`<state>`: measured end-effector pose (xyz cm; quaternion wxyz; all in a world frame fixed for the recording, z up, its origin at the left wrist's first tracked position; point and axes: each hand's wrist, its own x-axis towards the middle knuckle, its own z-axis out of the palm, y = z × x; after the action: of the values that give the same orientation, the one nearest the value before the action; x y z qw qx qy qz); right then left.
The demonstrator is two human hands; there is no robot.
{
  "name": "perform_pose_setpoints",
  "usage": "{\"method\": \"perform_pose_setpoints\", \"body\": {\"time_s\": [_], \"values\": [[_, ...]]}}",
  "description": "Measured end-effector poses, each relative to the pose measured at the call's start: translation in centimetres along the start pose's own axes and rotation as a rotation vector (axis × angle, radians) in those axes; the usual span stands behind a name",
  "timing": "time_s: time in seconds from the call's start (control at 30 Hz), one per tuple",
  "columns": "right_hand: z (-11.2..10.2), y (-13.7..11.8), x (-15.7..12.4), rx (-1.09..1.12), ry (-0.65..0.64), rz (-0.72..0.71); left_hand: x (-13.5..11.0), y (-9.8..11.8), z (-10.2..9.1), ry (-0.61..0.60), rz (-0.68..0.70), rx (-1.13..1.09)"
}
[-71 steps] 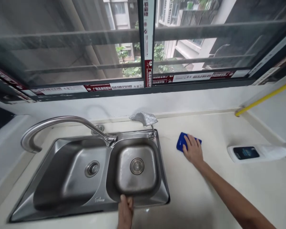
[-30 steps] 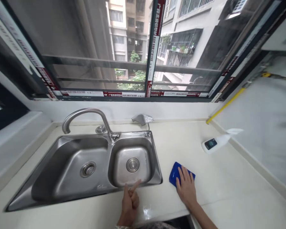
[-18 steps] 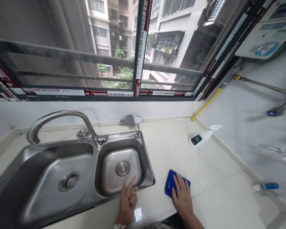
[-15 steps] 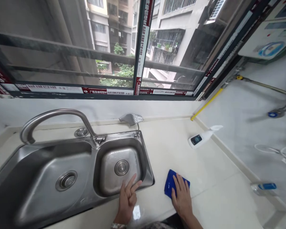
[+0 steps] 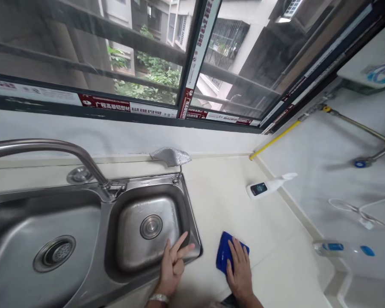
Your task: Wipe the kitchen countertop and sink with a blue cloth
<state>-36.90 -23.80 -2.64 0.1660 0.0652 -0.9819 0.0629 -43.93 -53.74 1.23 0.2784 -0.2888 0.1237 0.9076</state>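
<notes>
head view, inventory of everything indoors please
Window: 1, dark, top
Wall unit: 1, white, upper right
Pipe: 1, yellow, rear corner
Valve: 1, blue, right
Cable: count unclear, white, right
Clear bottle: count unclear, right
Countertop: 1, cream, centre
White bottle: 1, lying on countertop
Double sink: 1, silver, left
Faucet: 1, silver, sink rear
Drains: 2, silver, in sink
Wrap: 1, silver, behind sink
Metal disc: 1, silver, behind sink
Cloth: 1, blue, right of sink
Left hand: 1, over sink's front rim
Right hand: 1, on cloth

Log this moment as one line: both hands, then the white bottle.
right hand: palm-down on blue cloth | left hand: holding nothing, near small sink basin | white bottle: on counter, beyond cloth
</notes>
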Motion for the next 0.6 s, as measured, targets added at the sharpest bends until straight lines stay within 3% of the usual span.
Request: {"method": "perform_pose_setpoints", "body": {"time_s": [0.3, 0.6], "values": [[-1.0, -0.2, -0.1, -0.015, -0.078, 0.021, 1.7, 0.6, 0.5, 0.005, -0.137, -0.022], [-1.2, 0.4, 0.1, -0.033, -0.123, -0.033, 1.7, 0.5, 0.3, 0.037, -0.142, -0.143]]}}
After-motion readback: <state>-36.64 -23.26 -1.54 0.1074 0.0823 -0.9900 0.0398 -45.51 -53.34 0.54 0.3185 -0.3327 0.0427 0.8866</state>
